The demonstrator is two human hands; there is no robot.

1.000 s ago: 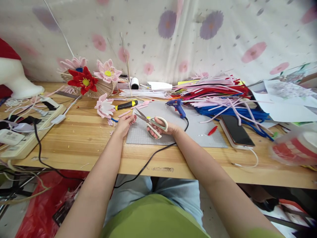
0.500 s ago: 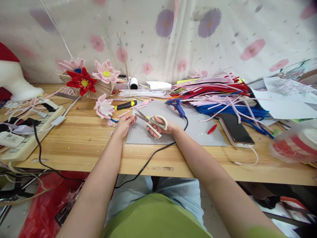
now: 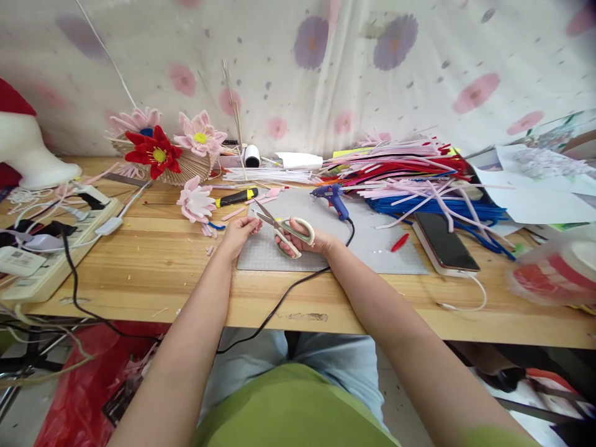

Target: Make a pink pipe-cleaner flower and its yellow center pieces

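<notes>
Bare-armed crafter in green and pale blue

A lime-green top (image 3: 293,406), light blue trousers (image 3: 326,354); forearms uncovered, no sleeves showing.

bare mat (image 3: 372,248) right of hands, glue gun (image 3: 331,197) behind

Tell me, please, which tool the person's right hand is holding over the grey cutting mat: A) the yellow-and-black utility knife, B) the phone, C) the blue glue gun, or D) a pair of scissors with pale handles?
D: the right hand grips the scissors by their pale handles, blades open toward the left hand, while the glue gun lies untouched on the mat.
</notes>
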